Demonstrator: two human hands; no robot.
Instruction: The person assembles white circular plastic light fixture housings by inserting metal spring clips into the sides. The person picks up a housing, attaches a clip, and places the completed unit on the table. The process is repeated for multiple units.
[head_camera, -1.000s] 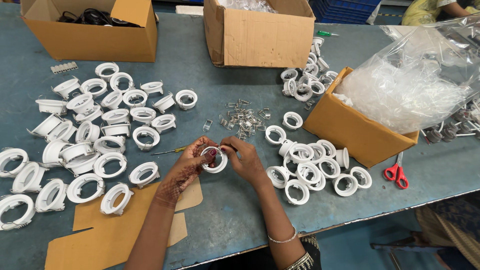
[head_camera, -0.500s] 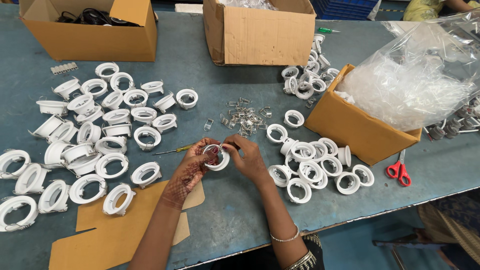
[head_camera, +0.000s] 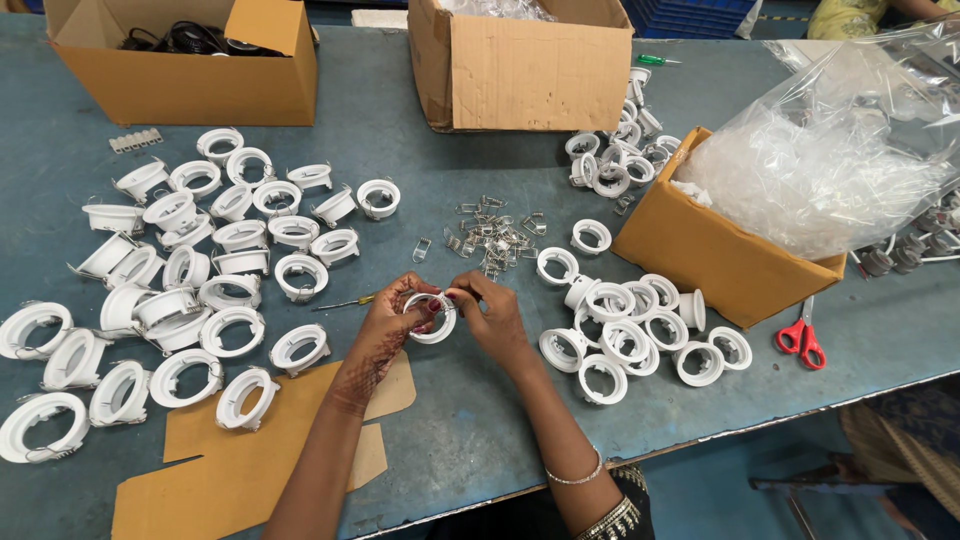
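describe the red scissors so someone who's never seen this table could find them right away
Start at the tilted cardboard box stuffed with clear plastic bags at the right of the blue table. Just off its lower right corner lie the scissors. Their red handles are the only bright red among the white rings.
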